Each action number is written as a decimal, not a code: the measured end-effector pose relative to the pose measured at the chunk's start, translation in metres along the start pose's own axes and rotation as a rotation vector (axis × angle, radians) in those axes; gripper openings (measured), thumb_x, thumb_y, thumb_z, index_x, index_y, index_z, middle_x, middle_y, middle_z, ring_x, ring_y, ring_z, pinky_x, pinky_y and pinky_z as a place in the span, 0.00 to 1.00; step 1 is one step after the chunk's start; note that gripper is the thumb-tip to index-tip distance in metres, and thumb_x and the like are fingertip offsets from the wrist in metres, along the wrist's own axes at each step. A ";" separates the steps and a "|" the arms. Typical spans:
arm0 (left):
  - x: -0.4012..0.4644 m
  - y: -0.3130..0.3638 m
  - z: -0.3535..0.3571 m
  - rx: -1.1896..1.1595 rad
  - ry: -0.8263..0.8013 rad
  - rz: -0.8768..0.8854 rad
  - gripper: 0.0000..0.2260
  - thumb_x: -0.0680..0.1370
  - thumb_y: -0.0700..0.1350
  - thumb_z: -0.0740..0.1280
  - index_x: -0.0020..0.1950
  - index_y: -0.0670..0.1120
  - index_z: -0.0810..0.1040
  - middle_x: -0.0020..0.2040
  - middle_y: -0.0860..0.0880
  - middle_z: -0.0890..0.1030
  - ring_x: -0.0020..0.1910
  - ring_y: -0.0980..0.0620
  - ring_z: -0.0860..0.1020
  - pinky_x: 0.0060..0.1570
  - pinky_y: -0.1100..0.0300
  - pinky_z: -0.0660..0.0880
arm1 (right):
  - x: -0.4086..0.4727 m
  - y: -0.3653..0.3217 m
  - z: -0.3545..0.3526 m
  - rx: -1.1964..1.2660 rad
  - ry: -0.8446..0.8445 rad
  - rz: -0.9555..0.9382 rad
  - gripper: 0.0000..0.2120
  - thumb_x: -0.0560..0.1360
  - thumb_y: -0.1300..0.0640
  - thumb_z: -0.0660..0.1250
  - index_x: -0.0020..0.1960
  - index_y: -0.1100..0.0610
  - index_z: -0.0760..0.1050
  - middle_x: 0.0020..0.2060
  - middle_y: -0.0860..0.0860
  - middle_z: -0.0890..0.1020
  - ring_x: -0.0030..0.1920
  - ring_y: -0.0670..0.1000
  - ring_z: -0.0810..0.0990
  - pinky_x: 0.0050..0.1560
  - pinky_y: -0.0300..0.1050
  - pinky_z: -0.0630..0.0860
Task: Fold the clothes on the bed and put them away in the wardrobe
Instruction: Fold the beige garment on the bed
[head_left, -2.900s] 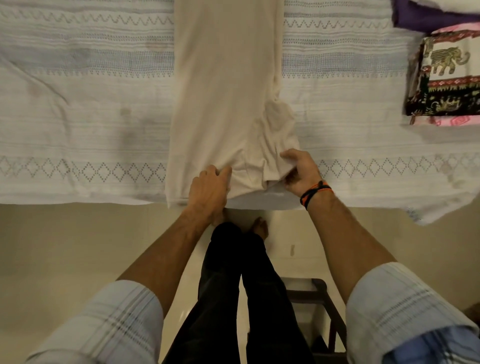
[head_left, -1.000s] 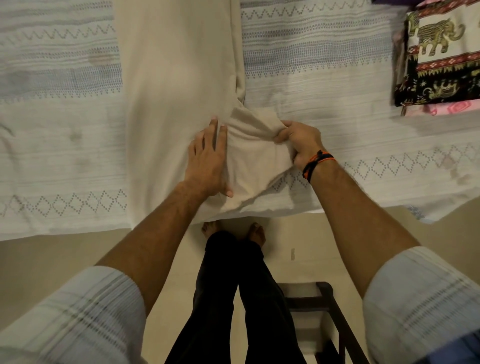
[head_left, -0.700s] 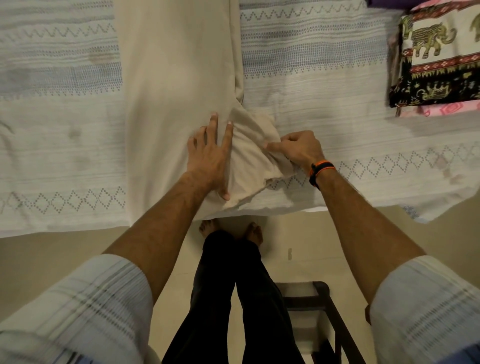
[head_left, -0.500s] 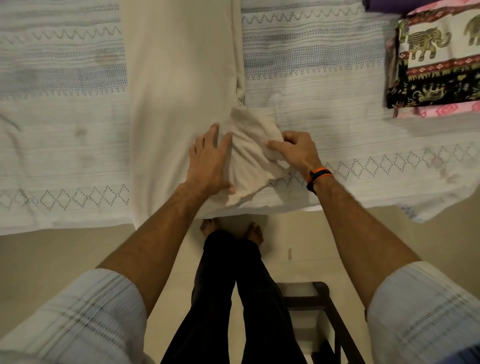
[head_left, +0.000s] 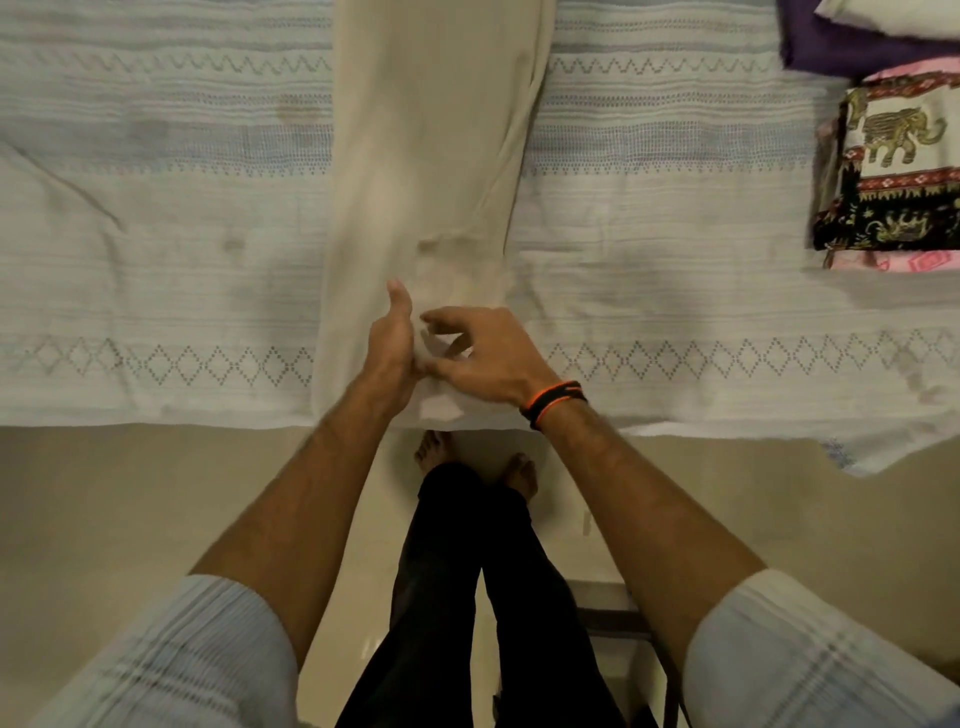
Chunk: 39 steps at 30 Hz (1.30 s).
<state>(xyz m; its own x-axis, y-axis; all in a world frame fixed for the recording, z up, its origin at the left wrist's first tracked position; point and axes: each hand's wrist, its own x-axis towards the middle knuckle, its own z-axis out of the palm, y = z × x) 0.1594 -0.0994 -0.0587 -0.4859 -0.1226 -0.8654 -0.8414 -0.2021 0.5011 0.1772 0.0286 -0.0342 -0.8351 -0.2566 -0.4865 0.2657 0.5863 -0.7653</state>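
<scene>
The left hand (head_left: 390, 347) stands edge-on against the beige garment (head_left: 426, 171), thumb raised, its fingers hidden; whether they pinch cloth cannot be told. The right hand (head_left: 483, 353), fingers loosely spread, touches the near end of the garment and grasps nothing plainly. The garment lies on the bedspread (head_left: 156, 218), its long axis running from the near edge away to the far side, directly ahead of both hands, which meet at its near end. Its far end is cut off. A folded stack (head_left: 893, 171) sits far right.
</scene>
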 end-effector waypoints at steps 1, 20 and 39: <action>0.001 -0.001 -0.005 0.021 0.004 -0.004 0.26 0.79 0.64 0.59 0.61 0.43 0.78 0.50 0.43 0.84 0.50 0.44 0.83 0.48 0.49 0.82 | -0.001 0.003 0.004 0.061 0.062 0.053 0.25 0.70 0.46 0.74 0.65 0.51 0.77 0.55 0.47 0.84 0.46 0.43 0.83 0.53 0.45 0.81; 0.002 -0.017 -0.024 0.101 0.034 -0.020 0.12 0.79 0.36 0.66 0.63 0.35 0.76 0.57 0.40 0.80 0.53 0.43 0.81 0.40 0.55 0.83 | -0.021 0.055 0.010 0.432 0.468 0.603 0.16 0.69 0.52 0.79 0.52 0.56 0.79 0.44 0.51 0.84 0.45 0.48 0.83 0.44 0.38 0.79; 0.008 -0.041 -0.042 0.467 0.184 0.065 0.10 0.67 0.41 0.79 0.37 0.42 0.78 0.41 0.43 0.84 0.38 0.44 0.85 0.47 0.50 0.83 | -0.032 0.069 0.010 0.328 0.532 0.686 0.15 0.66 0.60 0.80 0.48 0.56 0.79 0.40 0.49 0.82 0.40 0.45 0.80 0.37 0.30 0.73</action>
<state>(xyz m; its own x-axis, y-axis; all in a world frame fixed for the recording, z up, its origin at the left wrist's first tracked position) 0.1999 -0.1334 -0.0855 -0.5263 -0.2980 -0.7964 -0.8472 0.2630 0.4615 0.2270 0.0700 -0.0755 -0.5342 0.4999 -0.6817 0.8386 0.2116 -0.5019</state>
